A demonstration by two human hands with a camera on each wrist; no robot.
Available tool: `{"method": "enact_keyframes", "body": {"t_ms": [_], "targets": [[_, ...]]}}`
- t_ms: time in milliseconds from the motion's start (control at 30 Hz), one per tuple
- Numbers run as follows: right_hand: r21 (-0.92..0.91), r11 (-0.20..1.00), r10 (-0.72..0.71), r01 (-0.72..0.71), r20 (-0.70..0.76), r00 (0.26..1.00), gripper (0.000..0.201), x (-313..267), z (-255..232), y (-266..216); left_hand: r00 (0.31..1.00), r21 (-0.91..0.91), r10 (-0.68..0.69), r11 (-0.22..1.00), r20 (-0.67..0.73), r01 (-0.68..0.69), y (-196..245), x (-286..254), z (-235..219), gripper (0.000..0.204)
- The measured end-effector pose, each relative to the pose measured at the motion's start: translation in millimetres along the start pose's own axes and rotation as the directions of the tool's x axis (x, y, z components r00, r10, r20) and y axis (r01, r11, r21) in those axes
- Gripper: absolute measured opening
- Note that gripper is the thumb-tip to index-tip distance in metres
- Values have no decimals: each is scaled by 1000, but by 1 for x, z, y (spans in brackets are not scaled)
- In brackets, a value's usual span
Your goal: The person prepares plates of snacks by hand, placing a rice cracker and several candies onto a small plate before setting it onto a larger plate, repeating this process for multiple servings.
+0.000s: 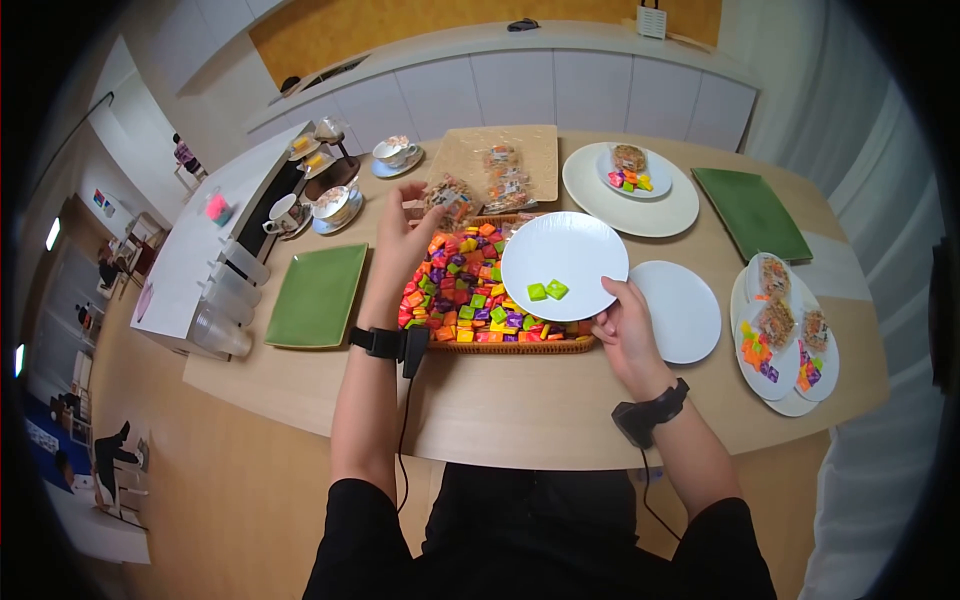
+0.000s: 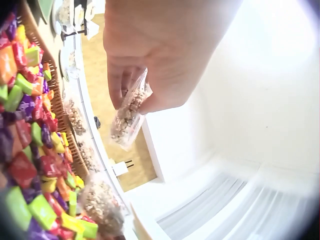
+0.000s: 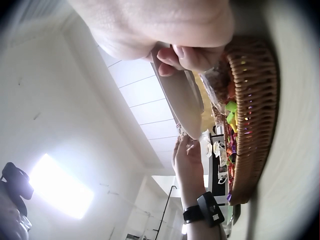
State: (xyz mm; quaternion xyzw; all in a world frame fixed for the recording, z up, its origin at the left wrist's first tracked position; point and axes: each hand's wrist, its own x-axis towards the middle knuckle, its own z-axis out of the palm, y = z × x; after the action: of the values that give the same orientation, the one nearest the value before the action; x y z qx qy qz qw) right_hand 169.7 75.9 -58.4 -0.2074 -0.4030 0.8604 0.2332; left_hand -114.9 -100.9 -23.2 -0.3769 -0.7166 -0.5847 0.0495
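My left hand (image 1: 408,238) pinches a clear-wrapped nutty cereal cake (image 2: 129,114) between thumb and fingers, raised over the far left part of the wicker basket (image 1: 510,348). Many small wrapped candies (image 1: 450,290) in bright colours fill this basket. With my right hand (image 1: 632,328) I grip the near right edge of a round white plate (image 1: 562,250), which is held over the basket's right side. Two green candies (image 1: 547,290) lie on that plate. In the right wrist view the plate (image 3: 180,97) appears nearly edge-on, fingers curled at its rim.
Several wrapped cakes (image 1: 506,178) lie on a beige tray (image 1: 460,150) behind the basket. Another white plate (image 1: 680,315) rests at the right. Filled plates stand on larger dishes (image 1: 580,195) farther right. Green trays (image 1: 318,295) (image 1: 752,212) flank the table, with teacups (image 1: 333,205) at the left.
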Motion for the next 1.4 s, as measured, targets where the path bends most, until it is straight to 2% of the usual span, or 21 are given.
{"method": "enact_keyframes", "body": {"t_ms": [67,133,167,333,400,467,567,800,1000,1067,1100,1167,1267,1300,1333,1400], "targets": [[-14,1000,11,-11,-10,1000,20,-2,1,0,1000,-30,4,1000,26,-3,12,-2,-1,41],[-21,999,25,-25,6,1000,19,-4,2,1,977,-329,-16,940,214,87,30,-8,8,38],[-28,999,36,-35,24,999,19,-4,3,0,971,-360,-39,924,238,125,35,-12,14,35],[-66,993,104,-100,67,992,17,-8,2,-3,945,-269,7,959,326,85,49,-23,39,33],[-65,991,123,-117,106,987,17,-7,2,-4,921,-168,-53,978,386,126,53,-26,43,30],[-67,984,171,-164,117,978,17,-7,2,-4,926,-141,-23,987,377,82,48,-29,47,29],[-70,982,182,-175,122,976,17,-7,3,-1,930,10,34,999,367,-41,49,-36,50,26],[-86,977,204,-193,153,967,17,-8,3,-2,957,15,16,1000,289,-21,37,-37,50,31],[-75,976,216,-206,157,964,17,-8,2,-2,966,67,57,995,252,-76,33,-44,46,28],[-59,979,199,-194,90,976,18,-8,4,-2,992,9,61,998,112,-62,25,-47,43,27],[-61,978,202,-197,89,975,18,-6,3,-1,992,8,57,998,111,-58,26,-49,39,27],[-58,986,163,-158,91,982,18,-3,-1,-2,998,-42,-29,999,60,32,28,-55,34,27],[-41,993,114,-113,43,992,16,2,-8,-3,1000,-24,3,1000,28,-2,16,-59,31,26],[-34,994,100,-99,9,995,16,3,-8,-4,998,31,44,998,32,-45,18,-60,30,24],[-38,993,114,-114,8,993,16,5,-10,-4,999,33,30,999,29,-31,15,-63,29,24],[-3,997,81,-81,26,996,15,7,-13,-4,985,101,12,994,172,-30,9,-66,28,21]]}}
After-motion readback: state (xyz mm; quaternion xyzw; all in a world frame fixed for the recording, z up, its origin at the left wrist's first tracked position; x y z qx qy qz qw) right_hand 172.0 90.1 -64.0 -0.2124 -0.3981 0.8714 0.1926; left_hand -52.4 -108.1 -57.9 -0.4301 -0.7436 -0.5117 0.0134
